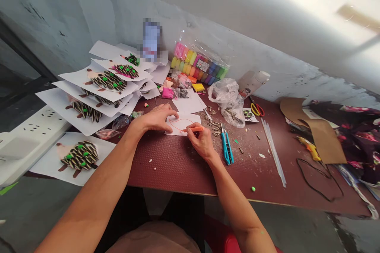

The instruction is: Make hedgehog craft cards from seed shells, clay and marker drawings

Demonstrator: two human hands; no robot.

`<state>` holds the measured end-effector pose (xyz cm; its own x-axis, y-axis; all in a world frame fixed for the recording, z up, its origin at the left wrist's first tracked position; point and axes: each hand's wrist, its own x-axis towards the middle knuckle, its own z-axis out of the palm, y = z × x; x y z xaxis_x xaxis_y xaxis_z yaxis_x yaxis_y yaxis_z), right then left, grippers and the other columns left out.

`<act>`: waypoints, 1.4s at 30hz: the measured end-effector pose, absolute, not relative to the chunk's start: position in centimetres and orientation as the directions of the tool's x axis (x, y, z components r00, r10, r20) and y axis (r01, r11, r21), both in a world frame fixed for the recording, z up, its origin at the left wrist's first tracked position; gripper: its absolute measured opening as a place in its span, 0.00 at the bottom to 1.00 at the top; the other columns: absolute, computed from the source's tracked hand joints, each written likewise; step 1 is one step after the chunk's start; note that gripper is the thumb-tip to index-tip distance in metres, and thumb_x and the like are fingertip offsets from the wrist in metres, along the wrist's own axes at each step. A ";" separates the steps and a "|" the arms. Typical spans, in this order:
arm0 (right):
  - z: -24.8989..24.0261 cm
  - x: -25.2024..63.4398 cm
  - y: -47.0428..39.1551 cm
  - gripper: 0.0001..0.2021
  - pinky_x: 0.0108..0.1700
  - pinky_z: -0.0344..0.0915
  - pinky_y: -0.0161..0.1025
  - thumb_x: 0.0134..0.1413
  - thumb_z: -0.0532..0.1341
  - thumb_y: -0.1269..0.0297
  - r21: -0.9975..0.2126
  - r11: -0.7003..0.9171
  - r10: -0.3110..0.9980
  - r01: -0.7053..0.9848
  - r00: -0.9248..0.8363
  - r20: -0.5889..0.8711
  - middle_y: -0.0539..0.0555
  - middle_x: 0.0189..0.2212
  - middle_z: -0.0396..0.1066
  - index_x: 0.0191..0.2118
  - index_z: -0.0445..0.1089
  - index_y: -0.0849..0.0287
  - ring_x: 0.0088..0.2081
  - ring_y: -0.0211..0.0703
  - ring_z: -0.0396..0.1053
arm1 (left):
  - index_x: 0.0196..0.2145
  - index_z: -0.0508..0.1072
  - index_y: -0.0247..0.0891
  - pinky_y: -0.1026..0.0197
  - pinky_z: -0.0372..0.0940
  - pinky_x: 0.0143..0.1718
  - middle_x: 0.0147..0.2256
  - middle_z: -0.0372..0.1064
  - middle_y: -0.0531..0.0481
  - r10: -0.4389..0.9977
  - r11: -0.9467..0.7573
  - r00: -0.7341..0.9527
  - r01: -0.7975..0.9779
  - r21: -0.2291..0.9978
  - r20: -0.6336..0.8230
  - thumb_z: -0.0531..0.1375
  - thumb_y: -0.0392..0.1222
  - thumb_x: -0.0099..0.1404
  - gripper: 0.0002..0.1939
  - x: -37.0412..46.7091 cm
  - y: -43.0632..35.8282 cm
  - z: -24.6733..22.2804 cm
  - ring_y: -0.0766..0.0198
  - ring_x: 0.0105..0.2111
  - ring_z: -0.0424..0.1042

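A small white paper [187,120] lies on the dark red table in front of me, with a thin orange curved outline drawn on it. My right hand [202,142] holds an orange pen [193,129] in a pinch, its tip on the outline near the paper's lower middle. Fingers apart, my left hand [162,118] rests on the paper's left edge and holds nothing. Just right of my right hand are striped seeds [215,128] in a loose pile and a teal cutter [227,148].
Paper sheets with seed hedgehogs [108,81] are stacked at the left, beside a white power strip [32,138]. Coloured clay packs [198,63] lean on the wall. Scissors [257,109], glue sticks [273,154] and a yellow glue gun [310,149] lie to the right.
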<state>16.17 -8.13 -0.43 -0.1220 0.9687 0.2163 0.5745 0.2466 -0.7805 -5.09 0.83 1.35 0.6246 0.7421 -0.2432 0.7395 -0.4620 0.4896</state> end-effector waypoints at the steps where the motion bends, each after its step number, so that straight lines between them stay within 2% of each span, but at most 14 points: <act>1: -0.4 16.2 -8.1 0.13 0.30 0.59 0.36 0.61 0.57 0.60 -0.778 0.239 0.970 0.580 -0.106 0.219 0.52 0.27 0.75 0.32 0.77 0.58 0.25 0.38 0.66 | 0.55 0.74 0.47 0.51 0.60 0.56 0.51 0.65 0.45 0.742 -0.460 0.624 0.740 0.492 -0.245 0.65 0.48 0.51 0.32 -5.1 0.8 1.3 0.46 0.55 0.63; 11: -0.5 17.6 -8.0 0.12 0.28 0.56 0.36 0.58 0.57 0.60 -0.733 0.177 0.965 0.657 0.031 0.260 0.47 0.19 0.65 0.25 0.70 0.56 0.22 0.37 0.60 | 0.55 0.74 0.48 0.51 0.60 0.57 0.50 0.65 0.46 0.735 -0.457 0.629 0.734 0.502 -0.251 0.65 0.48 0.51 0.31 -5.2 1.0 1.2 0.47 0.54 0.63; 25: -0.6 17.4 -8.0 0.13 0.28 0.56 0.36 0.60 0.57 0.60 -0.729 0.186 0.973 0.659 -0.021 0.230 0.49 0.22 0.70 0.27 0.72 0.56 0.22 0.37 0.61 | 0.55 0.74 0.47 0.50 0.59 0.57 0.51 0.65 0.45 0.742 -0.449 0.622 0.738 0.503 -0.250 0.65 0.48 0.51 0.31 -5.2 0.9 1.3 0.45 0.54 0.63; 42: -0.4 17.4 -8.1 0.12 0.28 0.54 0.35 0.57 0.57 0.60 -0.727 0.176 0.977 0.664 -0.030 0.210 0.46 0.18 0.64 0.24 0.66 0.56 0.21 0.36 0.59 | 0.56 0.74 0.46 0.51 0.59 0.58 0.51 0.65 0.45 0.745 -0.446 0.614 0.749 0.490 -0.260 0.65 0.48 0.51 0.32 -5.1 0.8 1.4 0.46 0.55 0.63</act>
